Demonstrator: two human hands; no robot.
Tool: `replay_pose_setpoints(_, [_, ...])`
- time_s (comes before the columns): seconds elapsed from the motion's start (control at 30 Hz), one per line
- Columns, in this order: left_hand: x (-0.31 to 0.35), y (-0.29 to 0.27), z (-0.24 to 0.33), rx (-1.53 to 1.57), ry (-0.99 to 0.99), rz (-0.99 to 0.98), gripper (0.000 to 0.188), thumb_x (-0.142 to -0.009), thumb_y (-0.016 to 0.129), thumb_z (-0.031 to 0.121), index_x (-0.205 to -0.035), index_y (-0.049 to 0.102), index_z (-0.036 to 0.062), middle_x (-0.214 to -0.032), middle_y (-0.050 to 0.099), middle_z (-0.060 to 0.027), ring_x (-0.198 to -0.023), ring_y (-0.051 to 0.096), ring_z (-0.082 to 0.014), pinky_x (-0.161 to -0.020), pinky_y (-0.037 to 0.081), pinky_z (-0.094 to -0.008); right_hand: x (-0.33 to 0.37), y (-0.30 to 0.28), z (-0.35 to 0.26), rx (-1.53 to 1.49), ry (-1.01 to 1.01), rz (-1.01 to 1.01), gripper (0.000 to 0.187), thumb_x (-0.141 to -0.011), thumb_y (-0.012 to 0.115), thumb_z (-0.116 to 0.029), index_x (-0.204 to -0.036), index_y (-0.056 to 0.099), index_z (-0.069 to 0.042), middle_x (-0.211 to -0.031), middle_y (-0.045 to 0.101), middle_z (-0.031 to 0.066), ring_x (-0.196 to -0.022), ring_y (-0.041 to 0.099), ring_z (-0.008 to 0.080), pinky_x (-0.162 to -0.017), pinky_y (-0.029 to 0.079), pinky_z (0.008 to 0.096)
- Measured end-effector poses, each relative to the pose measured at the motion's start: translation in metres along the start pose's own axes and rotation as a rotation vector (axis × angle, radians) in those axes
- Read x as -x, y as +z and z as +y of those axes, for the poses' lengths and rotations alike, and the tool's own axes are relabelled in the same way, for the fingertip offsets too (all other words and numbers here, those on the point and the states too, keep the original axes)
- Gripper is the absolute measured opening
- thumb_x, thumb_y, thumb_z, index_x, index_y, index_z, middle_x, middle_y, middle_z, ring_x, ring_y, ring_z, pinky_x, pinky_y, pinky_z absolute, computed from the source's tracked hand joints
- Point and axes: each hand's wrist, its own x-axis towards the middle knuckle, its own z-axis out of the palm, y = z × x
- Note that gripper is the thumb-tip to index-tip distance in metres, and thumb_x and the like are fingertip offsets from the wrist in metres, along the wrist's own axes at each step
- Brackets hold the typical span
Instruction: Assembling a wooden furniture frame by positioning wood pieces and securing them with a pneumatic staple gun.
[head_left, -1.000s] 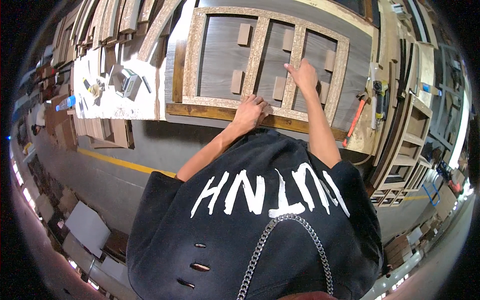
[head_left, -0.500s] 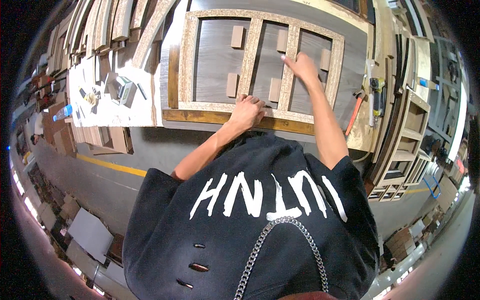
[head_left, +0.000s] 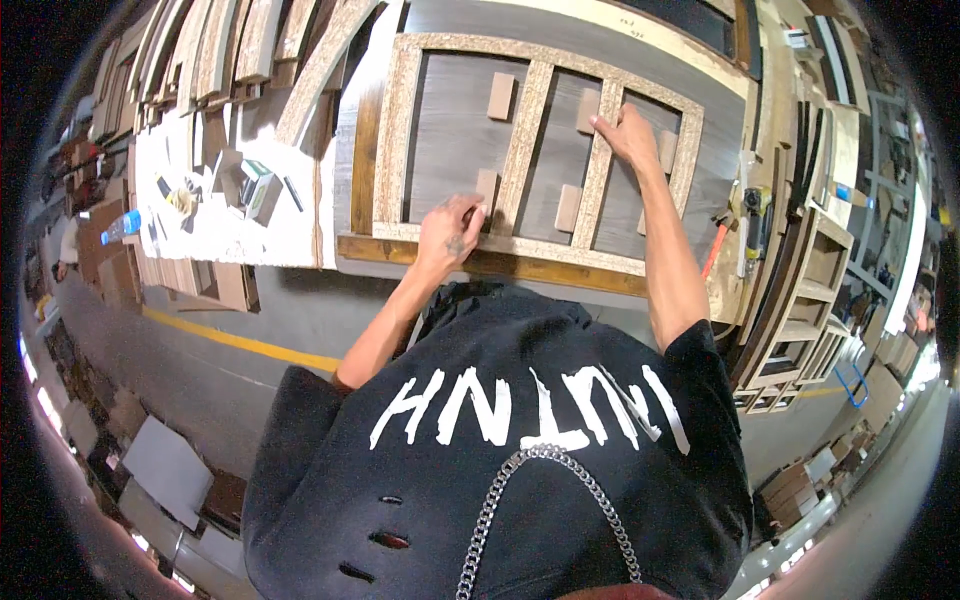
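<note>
A pale speckled wooden frame point(head_left: 398, 130) with two dividers lies flat on a grey wood-grain panel point(head_left: 455, 80). My right hand point(head_left: 630, 137) is closed over the right divider, thumb on its left side and fingers on its right. Small wooden blocks stand inside the openings: an upper-left block point(head_left: 502, 96), an upper-middle block point(head_left: 586, 110) by my right thumb, and a lower-middle block point(head_left: 567, 208). My left hand point(head_left: 448, 232) rests over the frame's near rail, fingers curled beside the lower-left block point(head_left: 487, 186). What its fingertips grip is hidden.
A brown wooden strip point(head_left: 530, 268) runs along the panel's near edge. To the right lie an orange-handled hammer point(head_left: 715, 250) and a yellow-black tool point(head_left: 753, 205). At left, a white-topped table point(head_left: 270, 235) bears small items and a bottle point(head_left: 122, 227). Wood strips point(head_left: 215, 50) are stacked behind it.
My left hand has slid left from the near rail's middle to the lower-left block. My right hand stays on the right divider. The whole view has shifted slightly.
</note>
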Motion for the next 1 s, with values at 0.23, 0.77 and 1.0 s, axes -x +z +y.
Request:
replay_pose_setpoints(0.23, [-0.094,0.014,0.009,-0.097,0.343,0.145,0.025,-0.091,0.06,0.022,-0.108,0.065,0.0039,-0.089,0.067,-0.0163,-0.083,0.064,-0.0353,-0.077,0.05,-0.0449,-0.01,0.002,-0.009,0.004,0.078,0.047,0.069,-0.081,0.068,-0.052,-0.11,0.052,0.007,-0.096,0.064,0.0341,-0.093,0.064,0.047,-0.08,0.05,0.0496])
replay_pose_setpoints(0.77, [-0.147,0.067,0.001,-0.365,0.194,0.285,0.104,-0.081,0.063,0.06,-0.147,0.015,-0.0049,-0.149,0.019,-0.0308,-0.139,0.02,-0.0451,-0.109,0.013,-0.0656,0.009,0.04,-0.11,-0.217,0.042,0.066,0.047,-0.093,0.059,-0.03,-0.115,0.05,0.01,-0.105,0.058,0.0318,-0.086,0.065,0.0427,-0.076,0.056,0.0464])
replay_pose_setpoints(1.0, [-0.129,0.069,-0.005,-0.366,0.189,0.307,0.092,-0.084,0.063,0.048,-0.145,0.022,-0.0079,-0.148,0.024,-0.0309,-0.138,0.023,-0.0465,-0.107,0.014,-0.0668,0.001,0.046,-0.135,-0.077,0.003,-0.121,0.042,-0.09,0.064,-0.031,-0.098,0.053,0.009,-0.084,0.065,0.0314,-0.083,0.067,0.0438,-0.07,0.055,0.0475])
